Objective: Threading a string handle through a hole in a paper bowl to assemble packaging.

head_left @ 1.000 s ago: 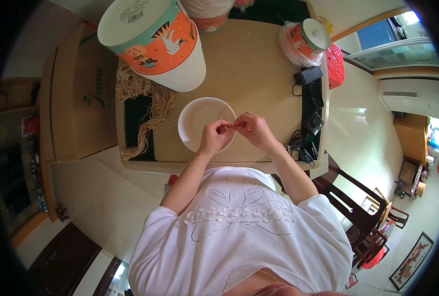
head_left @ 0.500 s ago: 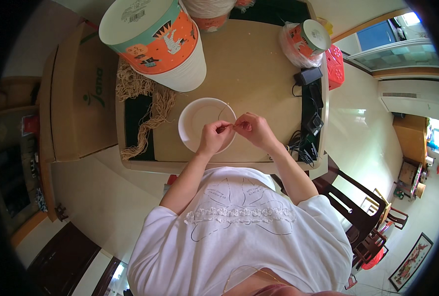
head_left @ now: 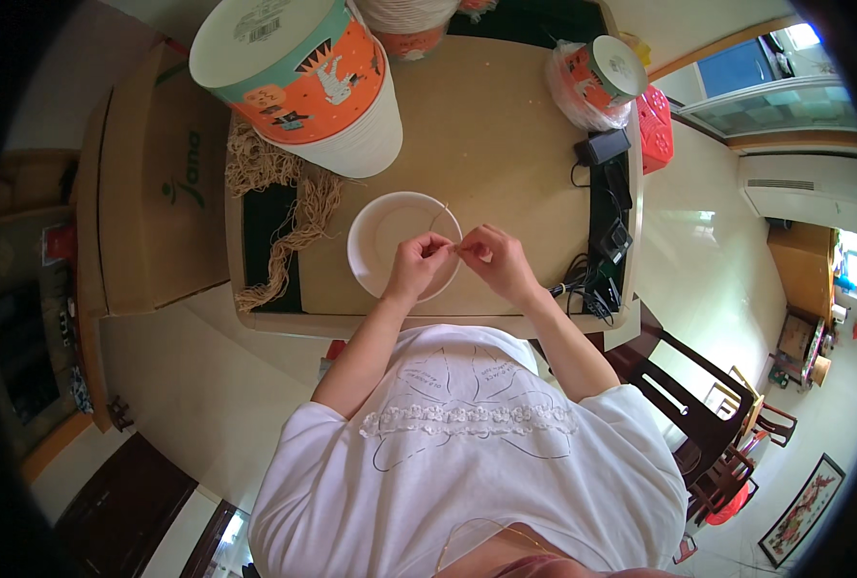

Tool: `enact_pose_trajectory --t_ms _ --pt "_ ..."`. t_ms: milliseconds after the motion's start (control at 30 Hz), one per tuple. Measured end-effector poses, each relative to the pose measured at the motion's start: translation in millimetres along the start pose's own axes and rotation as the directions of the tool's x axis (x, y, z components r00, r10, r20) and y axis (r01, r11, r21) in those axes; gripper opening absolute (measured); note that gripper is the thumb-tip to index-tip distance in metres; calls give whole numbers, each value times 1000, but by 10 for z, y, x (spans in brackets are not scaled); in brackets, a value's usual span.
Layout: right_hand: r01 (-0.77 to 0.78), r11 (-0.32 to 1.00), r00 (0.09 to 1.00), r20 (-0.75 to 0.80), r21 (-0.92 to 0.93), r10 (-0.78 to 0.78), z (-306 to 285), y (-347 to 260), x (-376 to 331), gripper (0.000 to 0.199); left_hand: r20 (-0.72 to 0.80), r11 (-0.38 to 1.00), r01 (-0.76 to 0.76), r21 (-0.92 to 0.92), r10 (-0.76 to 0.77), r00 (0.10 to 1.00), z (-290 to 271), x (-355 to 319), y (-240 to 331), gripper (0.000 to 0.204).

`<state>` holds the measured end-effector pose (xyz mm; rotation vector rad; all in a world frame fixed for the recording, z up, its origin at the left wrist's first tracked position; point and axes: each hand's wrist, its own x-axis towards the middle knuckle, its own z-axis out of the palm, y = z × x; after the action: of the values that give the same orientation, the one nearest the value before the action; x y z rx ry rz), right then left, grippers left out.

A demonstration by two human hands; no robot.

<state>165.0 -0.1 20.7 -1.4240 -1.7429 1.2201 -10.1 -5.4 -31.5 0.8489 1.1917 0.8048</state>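
Note:
Both my hands meet over the near right rim of a round white paper bowl point(head_left: 373, 231) on the table. Thumb and forefinger of my left hand point(head_left: 415, 268) are pinched together. My right hand point(head_left: 499, 265) pinches right beside it, fingertips almost touching. A thin beige string point(head_left: 436, 220) rises from my fingers and curves over the bowl's right rim. How the string lies between the fingertips is too small to make out. Left of the bowl, a bundle of beige strings point(head_left: 315, 207) trails down the table's left side.
Tall stacked paper buckets point(head_left: 356, 125) with an orange and green print stand behind the bowl. A smaller wrapped cup stack point(head_left: 613, 72) sits at the far right. Black adapters and cables point(head_left: 604, 149) line the right edge. A cardboard box point(head_left: 164, 193) stands left of the table.
My right hand has shifted slightly down, its fingers a little differently bent. Both hands still pinch together at the bowl's rim.

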Motion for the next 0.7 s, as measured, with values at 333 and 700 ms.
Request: enact_pose_trajectory --t_ms 333,700 --pt "-31 999 999 -15 9 31 2 41 35 11 38 987 -139 83 137 990 -19 6 -36 6" --pt "-102 994 994 42 33 100 -11 118 51 12 22 981 -143 133 141 990 -12 17 -69 9"
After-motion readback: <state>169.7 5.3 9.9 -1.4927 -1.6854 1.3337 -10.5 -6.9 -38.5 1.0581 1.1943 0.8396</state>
